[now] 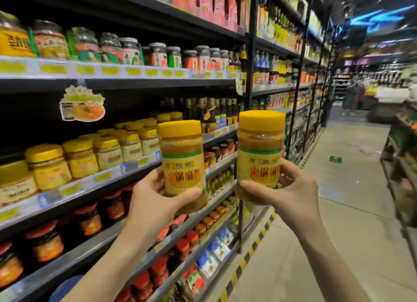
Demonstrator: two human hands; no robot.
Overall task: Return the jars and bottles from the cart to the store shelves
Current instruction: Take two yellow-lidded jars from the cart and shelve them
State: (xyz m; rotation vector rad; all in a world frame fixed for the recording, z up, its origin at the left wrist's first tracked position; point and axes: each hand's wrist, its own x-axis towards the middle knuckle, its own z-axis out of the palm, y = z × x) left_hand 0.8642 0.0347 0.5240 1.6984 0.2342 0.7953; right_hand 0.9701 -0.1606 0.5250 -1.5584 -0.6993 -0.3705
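Observation:
My left hand (155,200) grips a yellow-lidded jar of tan paste (182,164) with a yellow label, held upright in front of the shelves. My right hand (291,188) holds a second matching jar (259,152) upright, a little higher and to the right. Both jars float in the air, apart from each other. On the shelf (108,175) to the left, at the same height, stand rows of yellow-lidded jars (81,157) of like kind. The cart is out of view.
Tall dark shelving runs along the left, packed with jars and bottles; red-lidded jars (90,218) fill the shelf below. A black upright post (248,53) divides the bays. The tiled aisle floor (352,188) opens to the right, with a low display (404,161) at the far right edge.

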